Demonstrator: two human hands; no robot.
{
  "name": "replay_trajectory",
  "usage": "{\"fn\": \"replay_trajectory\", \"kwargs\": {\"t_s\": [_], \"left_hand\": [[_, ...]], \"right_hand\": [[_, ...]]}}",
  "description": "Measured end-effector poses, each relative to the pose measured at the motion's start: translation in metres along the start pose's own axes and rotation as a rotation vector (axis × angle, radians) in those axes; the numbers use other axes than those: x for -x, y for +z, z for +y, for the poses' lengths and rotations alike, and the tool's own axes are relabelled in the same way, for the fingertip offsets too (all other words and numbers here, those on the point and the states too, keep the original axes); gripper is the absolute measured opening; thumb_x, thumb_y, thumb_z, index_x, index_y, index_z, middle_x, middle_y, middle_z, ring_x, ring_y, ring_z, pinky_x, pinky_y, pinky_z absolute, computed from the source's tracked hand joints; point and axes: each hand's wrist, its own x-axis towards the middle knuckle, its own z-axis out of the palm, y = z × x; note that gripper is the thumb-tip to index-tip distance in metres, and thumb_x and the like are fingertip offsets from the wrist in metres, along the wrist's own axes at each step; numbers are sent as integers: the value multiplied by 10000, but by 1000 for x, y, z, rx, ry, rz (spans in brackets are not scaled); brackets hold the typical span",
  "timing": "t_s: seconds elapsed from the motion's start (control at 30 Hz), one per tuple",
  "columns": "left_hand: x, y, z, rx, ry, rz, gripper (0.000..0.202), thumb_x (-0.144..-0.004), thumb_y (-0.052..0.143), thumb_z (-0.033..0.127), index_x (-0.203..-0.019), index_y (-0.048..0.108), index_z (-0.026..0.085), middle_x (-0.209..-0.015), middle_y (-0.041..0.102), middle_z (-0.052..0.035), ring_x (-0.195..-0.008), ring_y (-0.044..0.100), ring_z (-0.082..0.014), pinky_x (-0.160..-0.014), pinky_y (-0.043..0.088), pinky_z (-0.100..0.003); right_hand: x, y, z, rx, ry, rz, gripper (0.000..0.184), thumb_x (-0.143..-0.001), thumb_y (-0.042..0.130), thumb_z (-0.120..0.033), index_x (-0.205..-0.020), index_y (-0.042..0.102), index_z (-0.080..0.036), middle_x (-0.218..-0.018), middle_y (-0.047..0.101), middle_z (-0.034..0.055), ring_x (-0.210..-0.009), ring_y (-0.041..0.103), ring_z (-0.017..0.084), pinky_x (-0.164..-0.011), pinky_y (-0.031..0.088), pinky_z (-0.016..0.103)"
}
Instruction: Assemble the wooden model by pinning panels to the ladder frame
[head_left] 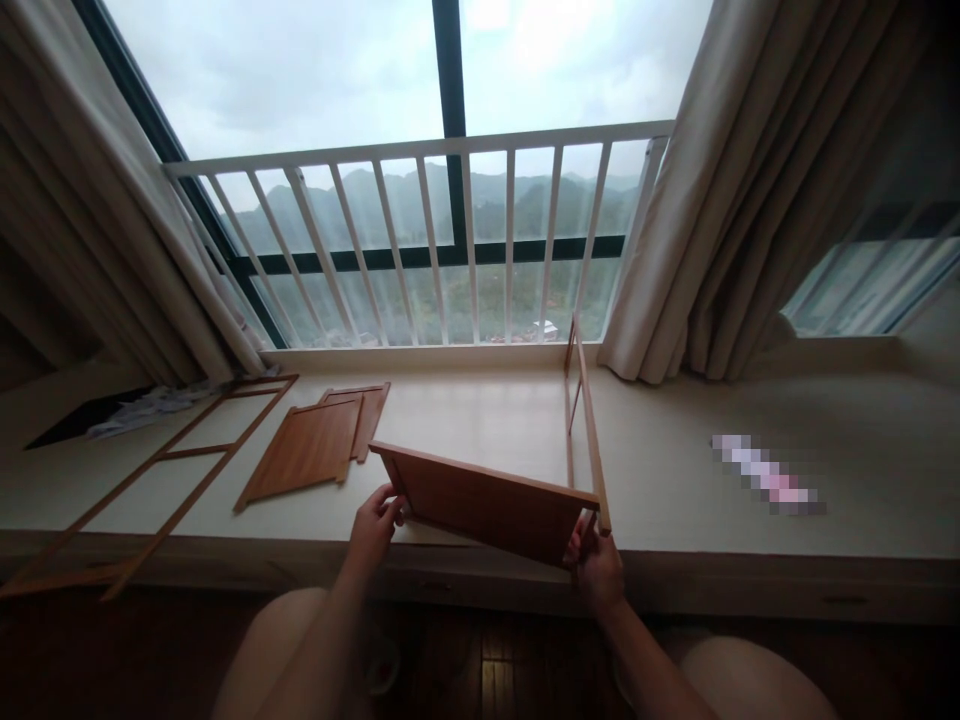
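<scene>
A brown wooden panel is held tilted over the front edge of the window ledge. My left hand grips its left end, fingers closed on the lower corner. At the panel's right end, my right hand is closed around the corner where it meets a ladder-like wooden side frame. This frame stands on its edge and runs back toward the window. Whether panel and frame are joined or only touching, I cannot tell. My right fingers are partly hidden behind the wood.
Two smaller wooden panels lie overlapped on the ledge. Further left, another ladder-like frame lies flat, its near end past the ledge edge. Crumpled cloth is at far left. A blurred-out item lies right. Curtains flank the railing.
</scene>
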Motion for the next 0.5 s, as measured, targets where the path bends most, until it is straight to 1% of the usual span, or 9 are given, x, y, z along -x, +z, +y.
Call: {"fn": "replay_trajectory", "kwargs": {"t_s": [0.03, 0.1, 0.23, 0.33, 0.5], "left_hand": [[0, 0, 1, -9, 2, -8, 533, -679, 591, 559, -1025, 609, 153, -535, 498, 42, -452, 364, -20, -460, 275, -145], [0, -1, 1, -25, 10, -20, 480, -677, 599, 537, -965, 612, 154, -539, 491, 39, -496, 408, -37, -483, 296, -148], [1, -2, 2, -55, 23, -35, 461, -675, 600, 530, -961, 604, 167, -573, 509, 35, -543, 429, -53, -515, 329, -159], [0, -2, 2, -75, 23, -30, 459, -668, 599, 541, -937, 604, 170, -587, 529, 34, -526, 411, -50, -509, 324, -164], [-1, -1, -1, -88, 16, -15, 454, -665, 599, 540, -942, 603, 181, -550, 510, 47, -514, 410, -52, -504, 320, -159]], "right_hand": [[0, -1, 0, -2, 4, 4, 387, -739, 444, -479, -557, 352, -151, -508, 290, -5, -445, 280, 62, -430, 244, 193], [-2, -5, 1, -7, 8, 14, 392, -737, 428, -492, -555, 351, -153, -506, 287, -7, -442, 280, 64, -428, 243, 193], [-6, -10, 2, -5, 16, 18, 403, -718, 433, -509, -542, 348, -156, -484, 286, -9, -429, 274, 65, -416, 227, 191], [-7, -11, 3, 3, 5, 13, 413, -715, 460, -520, -546, 353, -158, -476, 306, -8, -424, 278, 65, -405, 233, 194], [-6, -10, 2, 5, -32, 5, 443, -718, 500, -548, -558, 369, -156, -469, 337, -6, -423, 292, 60, -399, 249, 190]]}}
